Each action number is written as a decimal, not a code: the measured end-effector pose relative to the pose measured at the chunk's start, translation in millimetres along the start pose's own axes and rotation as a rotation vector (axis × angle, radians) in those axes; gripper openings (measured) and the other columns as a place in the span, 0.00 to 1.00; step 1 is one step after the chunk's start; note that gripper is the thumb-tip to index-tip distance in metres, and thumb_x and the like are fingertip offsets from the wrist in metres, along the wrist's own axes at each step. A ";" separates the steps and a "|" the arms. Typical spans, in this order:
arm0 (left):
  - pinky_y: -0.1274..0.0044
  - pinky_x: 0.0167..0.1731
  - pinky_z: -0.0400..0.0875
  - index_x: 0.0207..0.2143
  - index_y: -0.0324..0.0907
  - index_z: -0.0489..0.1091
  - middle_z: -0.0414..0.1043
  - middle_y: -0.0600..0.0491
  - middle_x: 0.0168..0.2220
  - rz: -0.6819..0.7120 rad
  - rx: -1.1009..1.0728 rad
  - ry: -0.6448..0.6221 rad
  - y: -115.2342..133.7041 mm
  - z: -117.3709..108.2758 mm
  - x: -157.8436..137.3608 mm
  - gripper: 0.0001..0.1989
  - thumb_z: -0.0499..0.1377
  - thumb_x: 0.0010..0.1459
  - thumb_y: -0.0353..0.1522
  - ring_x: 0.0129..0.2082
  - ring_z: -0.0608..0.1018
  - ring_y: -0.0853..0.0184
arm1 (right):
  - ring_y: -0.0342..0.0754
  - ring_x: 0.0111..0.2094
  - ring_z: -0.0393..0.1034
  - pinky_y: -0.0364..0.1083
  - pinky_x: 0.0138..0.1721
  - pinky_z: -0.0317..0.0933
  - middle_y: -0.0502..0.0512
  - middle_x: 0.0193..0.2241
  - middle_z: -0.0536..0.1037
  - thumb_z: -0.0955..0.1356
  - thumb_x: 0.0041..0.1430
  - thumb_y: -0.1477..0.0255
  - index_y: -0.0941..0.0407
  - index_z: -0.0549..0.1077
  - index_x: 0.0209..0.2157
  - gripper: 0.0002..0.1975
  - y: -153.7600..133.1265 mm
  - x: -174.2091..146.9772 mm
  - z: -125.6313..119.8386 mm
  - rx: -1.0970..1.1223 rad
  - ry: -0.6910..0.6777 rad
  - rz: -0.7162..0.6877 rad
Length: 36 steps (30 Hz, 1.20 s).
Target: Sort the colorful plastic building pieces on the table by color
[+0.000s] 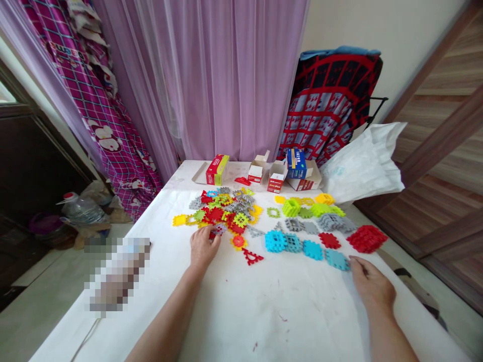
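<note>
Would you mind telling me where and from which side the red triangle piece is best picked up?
The red triangle lies flat and alone on the white table, just right of the left hand. It looks like an open frame, so pinching one bar, thumb outside and a finger through the opening, should hold. Coming from the near side seems best: the table there is bare, while the pile crowds the far side.

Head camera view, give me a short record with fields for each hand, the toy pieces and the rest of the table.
left hand: fingers on a grey piece at the mixed pile's near edge
right hand: flat on the white table, fingertips beside a blue tile
mixed pile: loose red, yellow, green, grey pieces
sorted groups: blue, grey, green, red stack
back edge: small boxes, white bag
</note>
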State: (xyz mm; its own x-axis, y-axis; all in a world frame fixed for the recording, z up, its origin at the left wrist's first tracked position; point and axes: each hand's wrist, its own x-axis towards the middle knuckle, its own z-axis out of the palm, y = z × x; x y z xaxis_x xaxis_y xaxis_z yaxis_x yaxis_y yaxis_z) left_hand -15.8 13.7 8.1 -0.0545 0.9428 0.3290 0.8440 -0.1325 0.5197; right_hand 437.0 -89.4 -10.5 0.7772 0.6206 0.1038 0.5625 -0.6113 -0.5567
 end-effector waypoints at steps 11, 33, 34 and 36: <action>0.68 0.46 0.71 0.38 0.44 0.74 0.79 0.48 0.41 -0.054 -0.538 0.194 -15.5 2.8 -0.9 0.14 0.58 0.54 0.42 0.43 0.79 0.61 | 0.54 0.28 0.68 0.49 0.30 0.59 0.58 0.30 0.80 0.65 0.49 0.57 0.53 0.81 0.37 0.20 8.2 2.7 4.2 0.090 0.062 -0.029; 0.81 0.14 0.58 0.25 0.43 0.68 0.70 0.57 0.17 -0.210 -0.907 -0.449 94.7 -9.4 -21.1 0.21 0.60 0.47 0.52 0.15 0.69 0.72 | 0.54 0.47 0.72 0.53 0.50 0.66 0.60 0.46 0.78 0.67 0.60 0.68 0.53 0.74 0.50 0.16 -118.2 -85.7 -33.8 0.145 0.075 -1.136; 0.81 0.15 0.60 0.24 0.43 0.68 0.69 0.57 0.17 -0.193 -0.909 -0.476 99.7 -9.6 -21.7 0.21 0.60 0.46 0.51 0.15 0.69 0.72 | 0.56 0.51 0.70 0.55 0.52 0.64 0.61 0.50 0.75 0.69 0.58 0.67 0.52 0.71 0.54 0.22 -131.7 -91.5 -36.7 0.090 -0.013 -1.193; 0.80 0.18 0.64 0.23 0.43 0.67 0.69 0.58 0.17 -0.166 -0.934 -0.514 107.1 -9.8 -23.1 0.21 0.61 0.45 0.51 0.16 0.69 0.72 | 0.59 0.55 0.66 0.57 0.53 0.63 0.63 0.56 0.71 0.71 0.56 0.66 0.53 0.65 0.60 0.30 -153.6 -99.5 -40.0 0.000 -0.146 -1.274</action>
State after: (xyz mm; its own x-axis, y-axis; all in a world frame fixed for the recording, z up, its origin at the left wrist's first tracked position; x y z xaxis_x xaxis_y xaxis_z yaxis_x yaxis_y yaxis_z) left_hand 70.7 -25.2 63.9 0.2831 0.9573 -0.0586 0.0940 0.0331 0.9950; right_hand 284.6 -76.9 97.6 -0.3455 0.8123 0.4700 0.8828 0.4512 -0.1310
